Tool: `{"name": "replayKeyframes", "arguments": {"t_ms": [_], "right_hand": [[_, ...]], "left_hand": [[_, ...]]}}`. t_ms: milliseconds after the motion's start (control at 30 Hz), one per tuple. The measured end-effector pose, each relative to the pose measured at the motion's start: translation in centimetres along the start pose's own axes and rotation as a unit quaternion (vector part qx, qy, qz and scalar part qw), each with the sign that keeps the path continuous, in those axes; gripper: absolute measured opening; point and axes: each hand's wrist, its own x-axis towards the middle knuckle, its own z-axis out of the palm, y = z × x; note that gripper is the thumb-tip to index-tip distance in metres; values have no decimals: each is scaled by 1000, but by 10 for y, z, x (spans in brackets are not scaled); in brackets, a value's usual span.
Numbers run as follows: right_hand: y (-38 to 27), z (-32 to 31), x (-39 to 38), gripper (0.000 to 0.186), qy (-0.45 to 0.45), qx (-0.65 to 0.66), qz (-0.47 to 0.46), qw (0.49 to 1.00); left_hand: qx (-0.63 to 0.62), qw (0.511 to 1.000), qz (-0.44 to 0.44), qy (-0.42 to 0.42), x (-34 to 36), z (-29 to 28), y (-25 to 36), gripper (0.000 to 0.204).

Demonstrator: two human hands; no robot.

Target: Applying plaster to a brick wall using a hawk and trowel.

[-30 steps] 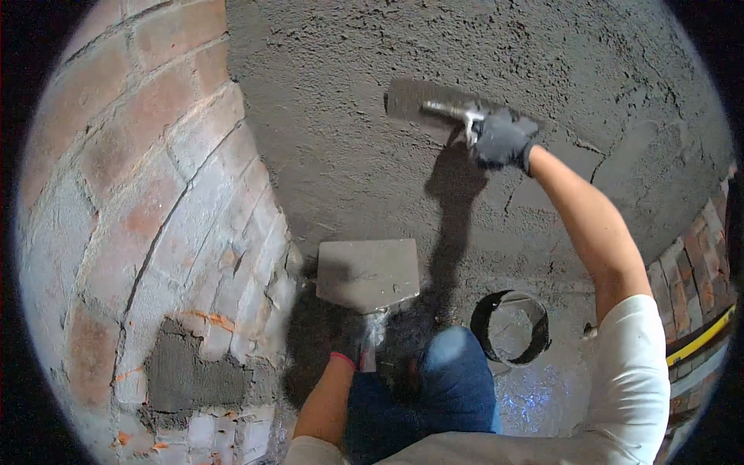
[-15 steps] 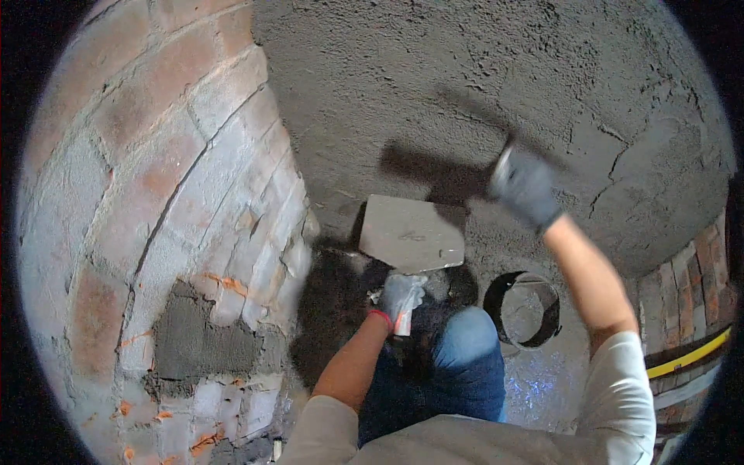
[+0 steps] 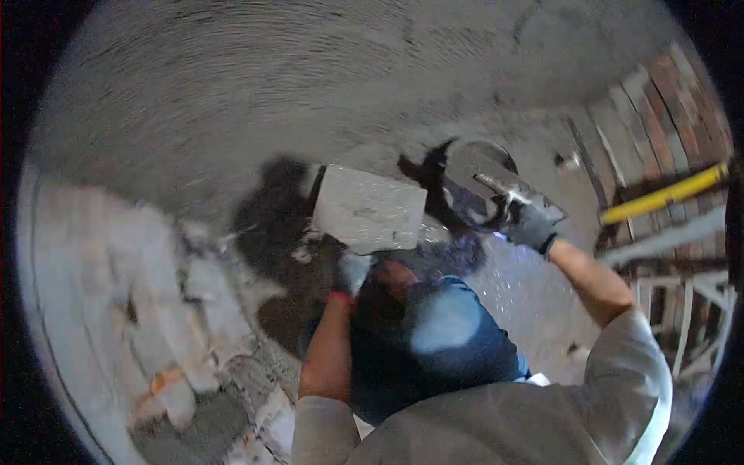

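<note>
My left hand [image 3: 355, 271], in a light grey glove, is closed at the near edge of a flat, pale grey hawk [image 3: 370, 208]; its handle is hidden now. The hawk's broad face carries a few smears. To the right, my right hand [image 3: 528, 227], in a dark grey glove, is closed around a trowel [image 3: 504, 186] with a mortar-smeared metal blade. That blade is over the near side of a round black bucket [image 3: 507, 159]; grey mortar shows inside. Motion blurs the picture, so whether the blade touches the mortar I cannot tell.
Rough grey mortar covers the wall [image 3: 256, 93] ahead. Bare brickwork [image 3: 101, 287] stands at the left, and another brick wall [image 3: 666, 101] at the right. A yellow level-like bar [image 3: 663, 194] and a pale metal frame [image 3: 686, 310] are on the right. My bent knee [image 3: 446, 322] is below the hawk.
My view has swung to the right. My right hand has come down from the mortared wall to the bucket with the trowel. My left hand still holds the hawk.
</note>
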Motion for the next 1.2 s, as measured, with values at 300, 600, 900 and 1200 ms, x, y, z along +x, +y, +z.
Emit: {"name": "replayKeyframes", "arguments": {"t_ms": [300, 600, 900, 1200], "right_hand": [[124, -28, 80, 40, -104, -309, 35, 945], [157, 116, 202, 35, 76, -10, 289, 954], [181, 133, 154, 38, -173, -232, 162, 944], [122, 111, 148, 46, -384, -360, -14, 850]], "left_hand": [[-315, 937, 97, -116, 32, 142, 2, 36], [-270, 942, 92, -176, -4, 177, 34, 36], [-225, 954, 56, -189, -8, 185, 55, 35], [-176, 969, 49, -169, -6, 192, 71, 35]]}}
